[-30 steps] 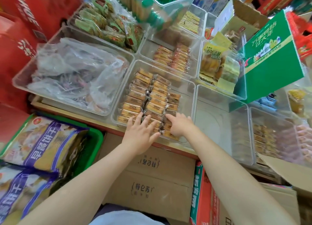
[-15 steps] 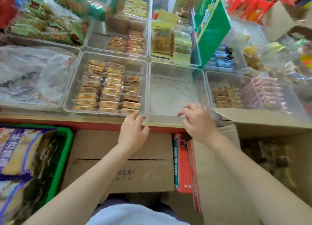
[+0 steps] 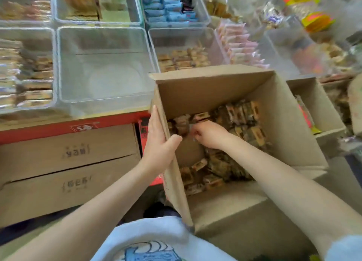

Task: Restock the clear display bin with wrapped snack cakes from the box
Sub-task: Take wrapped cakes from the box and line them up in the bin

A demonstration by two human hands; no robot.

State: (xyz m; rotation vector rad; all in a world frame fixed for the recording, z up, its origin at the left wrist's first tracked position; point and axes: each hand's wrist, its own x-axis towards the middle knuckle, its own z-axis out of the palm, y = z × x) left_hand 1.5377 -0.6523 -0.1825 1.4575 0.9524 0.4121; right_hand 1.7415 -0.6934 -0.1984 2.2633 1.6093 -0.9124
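Cardboard frames the step in hand: the open box [image 3: 231,135] stands just below the shelf edge, and the pick-up from it is under way. The left hand [image 3: 159,141] steadies the box's left wall, fingers straight and pressed together along the outside, thumb hooked over the rim. The right hand [image 3: 208,134] is down inside among the wrapped snack cakes [image 3: 241,115], its fingers curled at the wrappers (whether they have closed on a cake I cannot tell; the fingertips are turned away and blurred). The clear display bin [image 3: 103,68], just left of the box's far corner, holds nothing as yet, so restocking it has hardly begun. Next, I judge, a firm hold on a cake or a small stack, a lift clear of the wall, then a short carry up and left into that bin.
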